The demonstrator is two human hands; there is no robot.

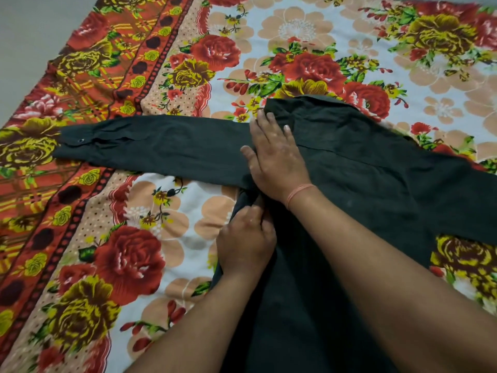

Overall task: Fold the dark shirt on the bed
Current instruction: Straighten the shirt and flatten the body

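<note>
Pressing our right hand [277, 154] flat, fingers straight, on the dark shirt [363, 184] at the shoulder seam, we anchored the cloth where the fold line was probably intended. Our left hand [246, 243], just below it, pinched the side edge under the armpit with curled fingers, likely to draw that edge inward. The shirt lay spread on the floral bedsheet [295, 28], collar [309, 103] pointing away from us, the body's long axis running near to far. The sleeve [161, 144] extended straight leftward, crosswise to the body, cuff [78, 141] at the far left.
</note>
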